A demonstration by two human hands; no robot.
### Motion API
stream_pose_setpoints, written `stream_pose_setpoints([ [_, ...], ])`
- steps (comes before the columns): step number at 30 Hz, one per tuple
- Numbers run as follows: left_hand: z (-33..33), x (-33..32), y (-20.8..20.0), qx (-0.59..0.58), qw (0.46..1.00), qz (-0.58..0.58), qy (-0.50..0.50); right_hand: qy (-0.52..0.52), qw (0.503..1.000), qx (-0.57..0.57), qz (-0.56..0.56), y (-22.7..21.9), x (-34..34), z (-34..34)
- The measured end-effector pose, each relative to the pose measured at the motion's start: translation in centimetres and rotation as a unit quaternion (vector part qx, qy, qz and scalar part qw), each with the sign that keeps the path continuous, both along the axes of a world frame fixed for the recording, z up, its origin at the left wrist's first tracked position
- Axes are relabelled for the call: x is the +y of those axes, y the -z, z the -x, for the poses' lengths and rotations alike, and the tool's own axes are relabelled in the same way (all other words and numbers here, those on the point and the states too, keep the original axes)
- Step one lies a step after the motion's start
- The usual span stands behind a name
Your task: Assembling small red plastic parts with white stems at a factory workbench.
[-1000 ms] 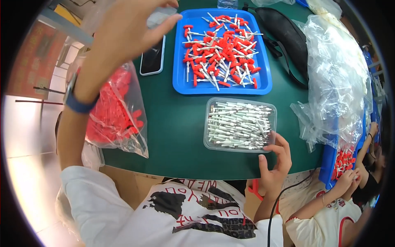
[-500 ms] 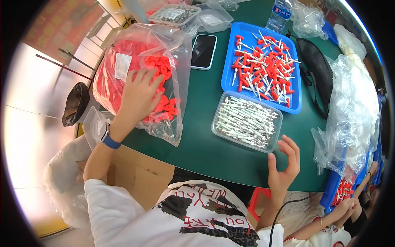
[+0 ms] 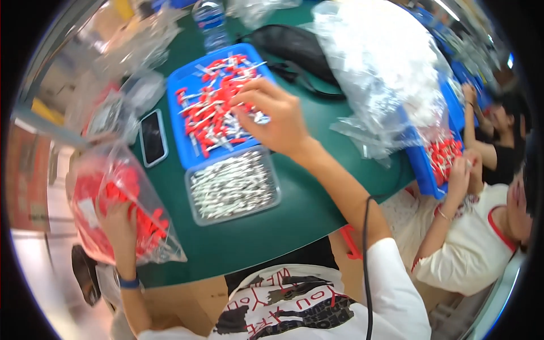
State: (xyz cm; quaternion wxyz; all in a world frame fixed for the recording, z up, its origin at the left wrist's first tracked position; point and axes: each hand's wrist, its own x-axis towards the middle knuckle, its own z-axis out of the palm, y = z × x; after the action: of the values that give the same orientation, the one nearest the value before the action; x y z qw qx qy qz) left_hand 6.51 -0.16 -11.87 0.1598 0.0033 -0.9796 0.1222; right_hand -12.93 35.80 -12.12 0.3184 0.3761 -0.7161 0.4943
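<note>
My left hand reaches into a clear plastic bag of red plastic pieces. Its fingers are blurred and partly hidden among the pieces. Over the blue tray hangs my right hand, fingers bent and thumb close to the index finger; whatever lies between them is too unclear to name. In the tray is a heap of red-headed parts with pale shafts. A clear plastic box, full of thin whitish rods, stands against the tray's near side.
A phone lies left of the tray. Behind it stand a water bottle and a black pouch. Large clear plastic bags cover the right side. Other people's hands work by another blue tray. A black cable crosses my right arm.
My right hand has moved from beside the rod box up over the blue tray, its fingers drawing together. My left hand stays at the bag of red pieces. The view has swung right.
</note>
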Motion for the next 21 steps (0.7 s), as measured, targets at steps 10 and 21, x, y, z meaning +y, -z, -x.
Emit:
stream_pose_setpoints([
  [10,-0.5,-2.2,0.3,0.033,0.996,-0.082,0.003,0.054,0.976,0.161,-0.134,3.6,2.5,-0.3],
  [21,2.5,16.4,-9.2,0.178,0.912,-0.317,0.190,-0.145,0.946,0.039,-0.286,2.8,1.0,-3.9],
])
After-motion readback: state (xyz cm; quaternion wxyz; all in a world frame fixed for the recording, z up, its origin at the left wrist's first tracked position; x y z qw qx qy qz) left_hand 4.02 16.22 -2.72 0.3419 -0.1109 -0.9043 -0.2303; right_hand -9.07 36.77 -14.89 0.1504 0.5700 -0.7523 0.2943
